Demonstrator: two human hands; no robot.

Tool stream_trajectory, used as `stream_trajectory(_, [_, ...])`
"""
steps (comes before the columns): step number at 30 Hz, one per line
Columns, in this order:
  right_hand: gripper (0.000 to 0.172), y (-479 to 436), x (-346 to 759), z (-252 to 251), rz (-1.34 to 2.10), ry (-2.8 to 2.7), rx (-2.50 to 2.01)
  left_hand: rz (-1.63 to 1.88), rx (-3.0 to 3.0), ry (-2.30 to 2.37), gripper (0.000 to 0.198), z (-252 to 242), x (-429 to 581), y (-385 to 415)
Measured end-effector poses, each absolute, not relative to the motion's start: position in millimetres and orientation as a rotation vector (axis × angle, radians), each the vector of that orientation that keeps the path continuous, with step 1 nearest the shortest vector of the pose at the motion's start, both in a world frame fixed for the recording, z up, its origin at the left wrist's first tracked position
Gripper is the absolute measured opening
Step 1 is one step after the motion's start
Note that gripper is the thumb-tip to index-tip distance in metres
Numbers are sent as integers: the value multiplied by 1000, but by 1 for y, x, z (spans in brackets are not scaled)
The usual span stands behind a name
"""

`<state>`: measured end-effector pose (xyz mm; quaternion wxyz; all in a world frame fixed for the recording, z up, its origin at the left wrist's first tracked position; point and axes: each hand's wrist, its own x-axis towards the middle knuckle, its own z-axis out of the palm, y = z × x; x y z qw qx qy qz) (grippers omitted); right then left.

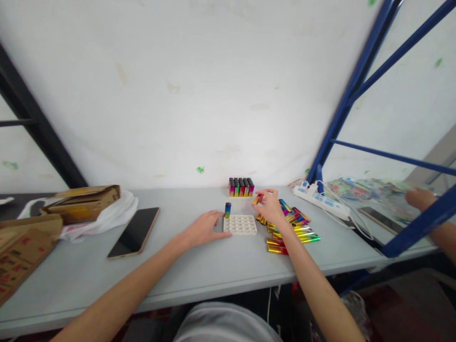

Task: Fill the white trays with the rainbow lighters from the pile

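A white tray with rows of round holes (pixel 244 225) lies on the table before me. One blue and yellow lighter (pixel 227 210) stands upright in its back left corner. My left hand (pixel 206 229) rests at the tray's left side, thumb and fingers apart around that edge, holding nothing. Up behind the tray's right end, my right hand (pixel 268 204) pinches a red and yellow lighter (pixel 257 199) between its fingertips. Below and right of that hand lies a loose pile of shiny multicoloured lighters (pixel 295 232). Against the wall, a second tray is filled with upright lighters (pixel 241 187).
A phone (pixel 134 232) lies at the left, beside cardboard boxes (pixel 85 202) and a white plastic bag (pixel 119 211). A power strip (pixel 320 202) with cables sits at the back right by a blue metal post (pixel 356 95). Beyond it shows another person's arm (pixel 422 199).
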<state>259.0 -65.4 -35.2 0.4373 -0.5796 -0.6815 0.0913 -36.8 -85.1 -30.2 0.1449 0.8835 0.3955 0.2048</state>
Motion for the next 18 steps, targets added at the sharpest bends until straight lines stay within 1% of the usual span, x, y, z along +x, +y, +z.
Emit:
stream_trajectory(4, [47, -62, 251, -32, 507, -1492, -1216, 569, 2557, 1140, 59, -31, -37, -85])
stream_trajectory(7, [39, -67, 244, -25, 598, -1484, -1096, 555, 2562, 1148, 61, -30, -37, -85])
stream_trajectory(9, [40, -72, 240, -20, 636, -1506, -1031, 567, 2549, 1150, 62, -29, -37, -85])
stream_trajectory(10, [46, -74, 239, -17, 666, -1508, -1009, 574, 2541, 1148, 62, -29, -37, -86])
stream_trajectory(12, [72, -78, 234, -13, 748, -1485, -987, 581, 2529, 1139, 62, -29, -37, -86])
stream_trajectory(13, [80, -80, 232, -11, 791, -1474, -984, 583, 2526, 1136, 62, -29, -37, -86])
stream_trajectory(14, [80, -81, 230, -10, 828, -1470, -982, 582, 2524, 1135, 62, -29, -37, -86])
stream_trajectory(15, [72, -82, 228, -9, 858, -1473, -981, 580, 2524, 1136, 62, -29, -37, -86])
stream_trajectory(17, [52, -83, 225, -7, 891, -1504, -977, 574, 2525, 1141, 63, -31, -36, -86])
stream_trajectory(18, [46, -84, 223, -6, 900, -1516, -969, 573, 2529, 1143, 63, -32, -35, -86])
